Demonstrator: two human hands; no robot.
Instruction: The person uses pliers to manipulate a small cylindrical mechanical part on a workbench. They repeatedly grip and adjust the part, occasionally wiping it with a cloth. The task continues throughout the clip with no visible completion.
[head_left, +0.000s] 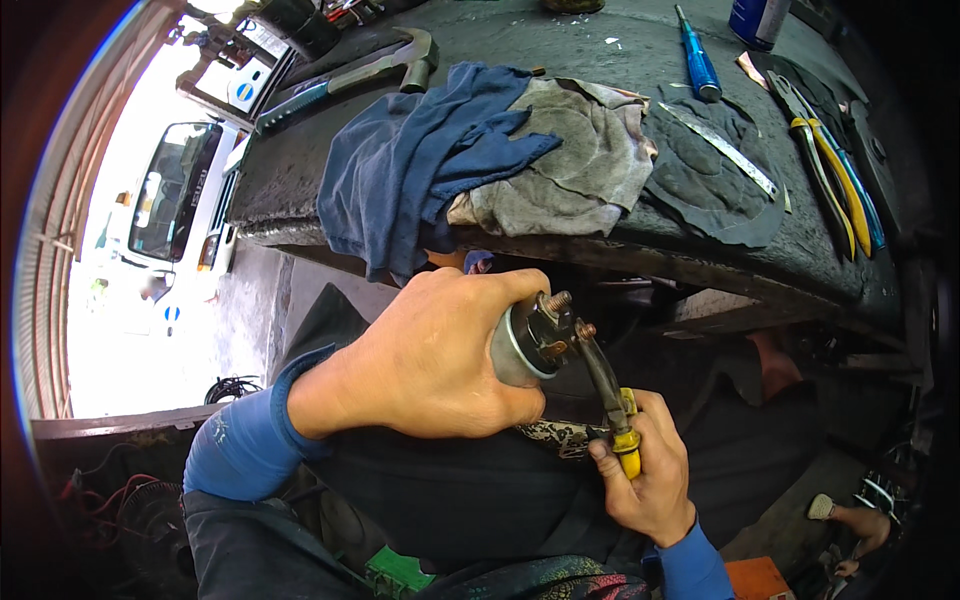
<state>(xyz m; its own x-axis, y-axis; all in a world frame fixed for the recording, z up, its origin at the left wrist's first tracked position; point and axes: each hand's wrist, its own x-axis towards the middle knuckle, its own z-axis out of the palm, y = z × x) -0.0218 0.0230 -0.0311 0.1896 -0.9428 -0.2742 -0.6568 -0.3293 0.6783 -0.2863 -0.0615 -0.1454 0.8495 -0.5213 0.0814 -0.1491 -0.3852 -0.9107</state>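
Observation:
My left hand [430, 360] is closed round a silver cylindrical metal part [512, 355] with a black top and threaded copper-coloured studs. My right hand [645, 470] grips pliers with a dark head [600, 370] and yellow handles [628, 445]; their jaws are at the studs on the part's right side, and whether they touch is unclear. Both hands are low, below the bench's near edge, above my dark-clothed lap [420, 480]. The underside of the metal part is hidden by my left hand.
The dark bench [280, 190] holds a blue rag [400, 170], grey rag [560, 170], hammer [400, 60], steel ruler [720, 150], blue screwdriver [700, 55], more pliers [835, 170] and a can [755, 20]. A white truck [170, 200] stands outside left. Another person's leg [860, 520] shows lower right.

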